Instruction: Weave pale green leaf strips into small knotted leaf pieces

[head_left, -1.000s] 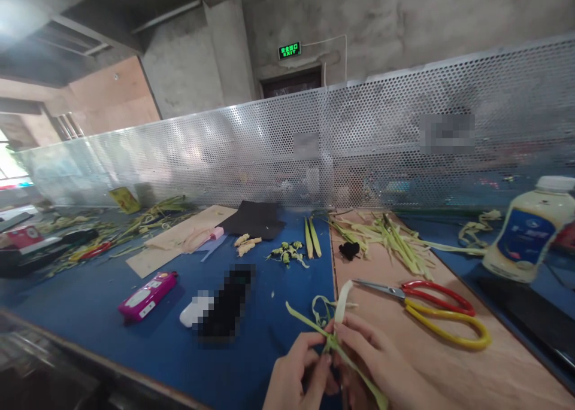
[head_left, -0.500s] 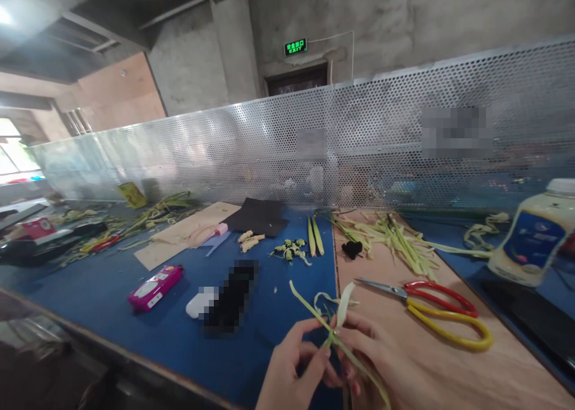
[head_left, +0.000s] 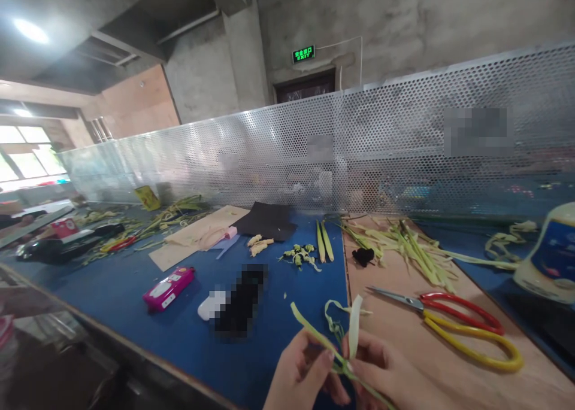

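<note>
Pale green plant strips (head_left: 309, 327) cross between my two hands at the near edge of the table. My left hand (head_left: 299, 371) pinches them between thumb and fingers. Close beside it, my right hand (head_left: 381, 365) grips the crossing strips from the right. A wide whitish strip end (head_left: 354, 320) stands up from the right fingers, and a thin curled strip (head_left: 333, 320) lies just beyond. One long strip trails down over the right palm. Scissors (head_left: 453, 323) with one red and one yellow handle lie to the right of my hands, blades pointing left.
Loose green strips (head_left: 422, 254) lie on the wooden board (head_left: 386, 278), near a black bundle (head_left: 363, 256). Small knotted green pieces (head_left: 300, 256), a pink box (head_left: 168, 288) and brown paper (head_left: 179, 242) are on the blue table. A bottle (head_left: 550, 260) stands right; a perforated metal screen (head_left: 269, 158) runs behind.
The view has shifted slightly left and up, so things appear farther right and lower. Both hands still hold the strips, with the left thumb now pressed closer over the crossing.
</note>
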Demonstrator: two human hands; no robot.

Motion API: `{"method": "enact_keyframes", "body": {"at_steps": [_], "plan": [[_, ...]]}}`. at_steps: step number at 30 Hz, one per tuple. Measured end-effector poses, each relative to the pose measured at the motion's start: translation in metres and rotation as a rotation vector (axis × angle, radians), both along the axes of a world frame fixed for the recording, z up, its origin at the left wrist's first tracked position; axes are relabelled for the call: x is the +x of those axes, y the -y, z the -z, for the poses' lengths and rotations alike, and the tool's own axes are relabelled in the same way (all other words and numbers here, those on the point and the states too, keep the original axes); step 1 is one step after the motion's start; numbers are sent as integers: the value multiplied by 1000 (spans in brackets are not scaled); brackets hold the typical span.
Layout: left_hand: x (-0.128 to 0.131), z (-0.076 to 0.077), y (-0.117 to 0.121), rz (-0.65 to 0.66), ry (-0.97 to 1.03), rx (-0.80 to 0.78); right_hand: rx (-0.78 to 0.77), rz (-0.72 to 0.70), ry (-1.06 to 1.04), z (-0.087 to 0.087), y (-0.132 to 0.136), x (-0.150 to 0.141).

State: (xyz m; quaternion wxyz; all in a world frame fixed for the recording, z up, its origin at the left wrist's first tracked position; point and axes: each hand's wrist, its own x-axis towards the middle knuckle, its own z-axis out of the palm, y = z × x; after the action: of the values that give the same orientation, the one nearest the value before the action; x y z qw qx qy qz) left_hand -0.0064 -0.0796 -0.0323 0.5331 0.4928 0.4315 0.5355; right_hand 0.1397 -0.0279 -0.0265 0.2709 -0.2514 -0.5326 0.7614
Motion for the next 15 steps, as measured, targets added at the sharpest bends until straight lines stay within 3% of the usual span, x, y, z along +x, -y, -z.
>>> {"method": "enact_keyframes", "body": {"at_steps": [15], "plan": [[2, -13, 11, -14, -60, -21, 54, -205, -92, 2, 0, 1]]}}
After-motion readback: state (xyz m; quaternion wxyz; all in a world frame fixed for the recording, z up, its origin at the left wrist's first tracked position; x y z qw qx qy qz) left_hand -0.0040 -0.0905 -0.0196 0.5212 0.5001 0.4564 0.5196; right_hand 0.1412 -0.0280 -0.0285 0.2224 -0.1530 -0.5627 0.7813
